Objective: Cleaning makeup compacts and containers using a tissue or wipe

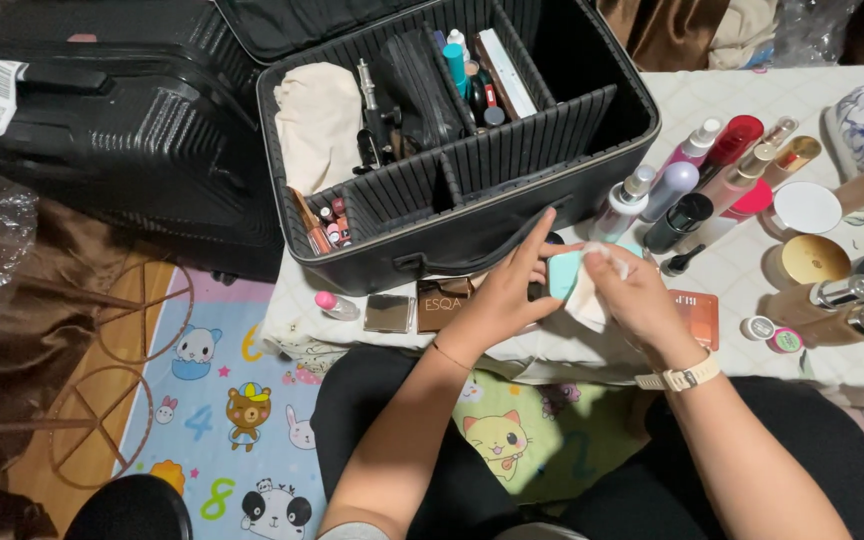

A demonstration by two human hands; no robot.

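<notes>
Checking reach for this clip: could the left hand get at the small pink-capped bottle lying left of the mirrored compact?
Probably yes: the left hand holds a teal compact, but the pink-capped bottle lies uncovered nearby with nothing between.

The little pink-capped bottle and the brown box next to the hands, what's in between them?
A small square mirror compact lies between the pink-capped bottle and the brown box, in the head view.

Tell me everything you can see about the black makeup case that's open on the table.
The black makeup case is a boxy organiser with ribbed walls and ribbed dividers that look padded. It sits open on the table's left part, lid flipped back. Its compartments hold a cream cloth pouch, a black pouch, tubes, brushes and small lipsticks; the right compartment looks empty. A strap handle hangs on its front wall. The left hand's fingers reach up near that wall; whether they touch is unclear.
</notes>
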